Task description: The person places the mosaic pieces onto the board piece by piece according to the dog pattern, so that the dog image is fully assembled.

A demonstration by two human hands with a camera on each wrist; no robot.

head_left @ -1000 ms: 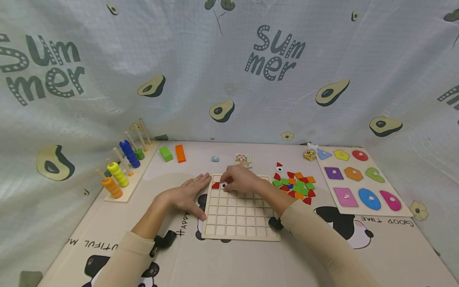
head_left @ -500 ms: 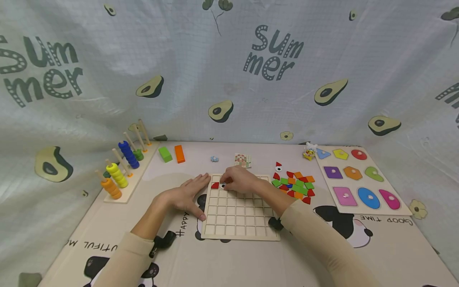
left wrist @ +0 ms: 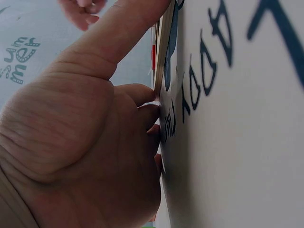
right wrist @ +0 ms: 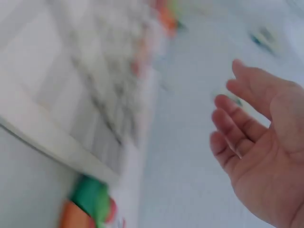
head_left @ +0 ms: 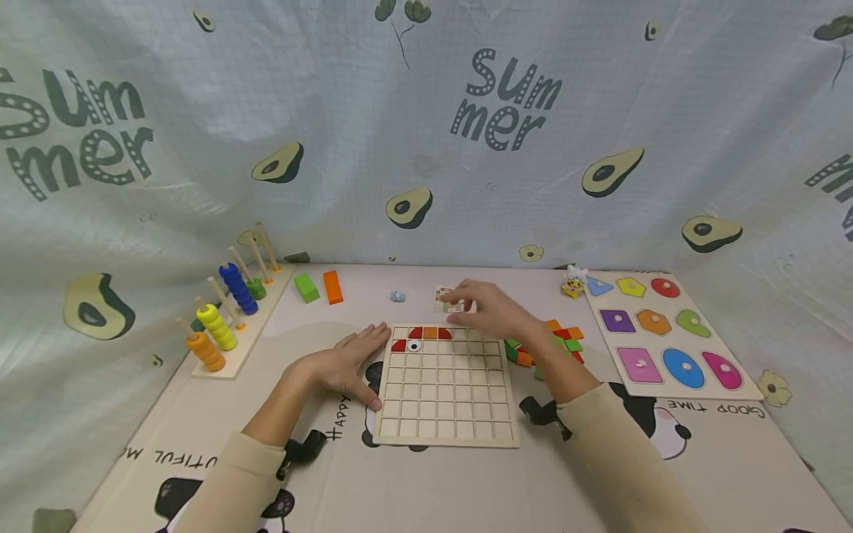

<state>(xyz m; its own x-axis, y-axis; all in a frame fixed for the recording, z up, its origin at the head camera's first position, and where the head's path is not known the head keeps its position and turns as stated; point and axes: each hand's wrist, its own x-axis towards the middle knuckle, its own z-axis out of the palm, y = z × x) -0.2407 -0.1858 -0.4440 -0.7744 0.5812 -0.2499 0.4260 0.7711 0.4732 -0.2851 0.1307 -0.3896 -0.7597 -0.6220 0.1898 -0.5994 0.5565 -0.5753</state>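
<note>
A wooden grid board (head_left: 446, 400) lies in the middle of the table. Along its far row sit two red curved pieces and an orange square (head_left: 430, 333) between them. The row below holds a red piece (head_left: 398, 346) and a white eye tile (head_left: 414, 346). My left hand (head_left: 346, 366) rests at the board's left edge, fingers spread and thumb against the side. Raised over the board's far right part, my right hand (head_left: 493, 309) holds nothing; the right wrist view shows its fingers (right wrist: 230, 126) loosely bent. It partly covers a small picture card (head_left: 443, 292).
Loose coloured tiles (head_left: 573, 346) lie right of the board, partly behind my right forearm. A shape puzzle (head_left: 633, 359) stands farther right, with a small figurine (head_left: 574, 283) near its corner. At left are a peg stacker (head_left: 229, 363), a green block (head_left: 306, 288) and an orange block (head_left: 333, 287).
My right hand has let go of the eye tile, which stays in its cell, and has lifted away to the right and back. The far-row pieces are now uncovered. My left hand keeps its place.
</note>
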